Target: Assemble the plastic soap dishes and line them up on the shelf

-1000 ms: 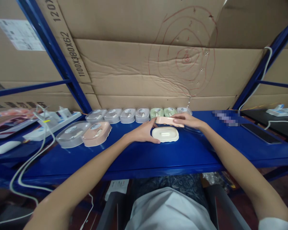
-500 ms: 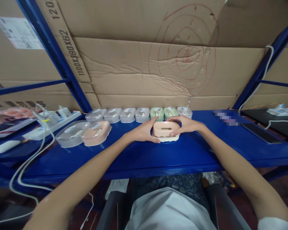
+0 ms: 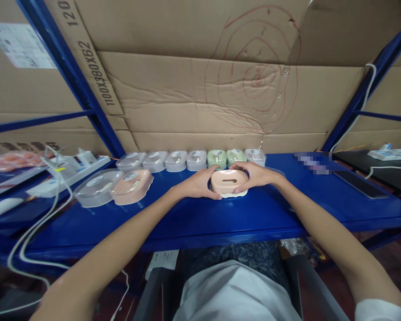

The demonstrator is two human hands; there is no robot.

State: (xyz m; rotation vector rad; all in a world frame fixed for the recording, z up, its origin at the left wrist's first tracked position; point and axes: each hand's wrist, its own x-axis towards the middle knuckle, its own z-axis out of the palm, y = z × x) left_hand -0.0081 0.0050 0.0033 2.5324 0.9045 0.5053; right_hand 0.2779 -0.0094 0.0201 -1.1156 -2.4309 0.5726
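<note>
A pink rounded plastic box (image 3: 229, 183) with a long slot in its top face stands on the blue table in front of me. Under it a white wavy-edged piece (image 3: 235, 195) shows along the lower rim. My left hand (image 3: 199, 183) is curved around the box's left side, thumb low at the front. From the right, my right hand (image 3: 256, 174) grips the box, fingers over the back edge and thumb on the front wall. Part of a clear rounded piece (image 3: 278, 172) lies behind my right wrist.
Along the back stands a row of lidded boxes, several grey (image 3: 176, 161) and two green (image 3: 217, 159). Left of my hands sit a clear-lidded box (image 3: 95, 189) and a pink one (image 3: 132, 187). White cables (image 3: 58, 191) hang at left; a phone (image 3: 359, 184) lies right.
The pink box has come down a little onto the white piece and its top face tips more toward me. Both hands stay around it, and the view has shifted slightly.
</note>
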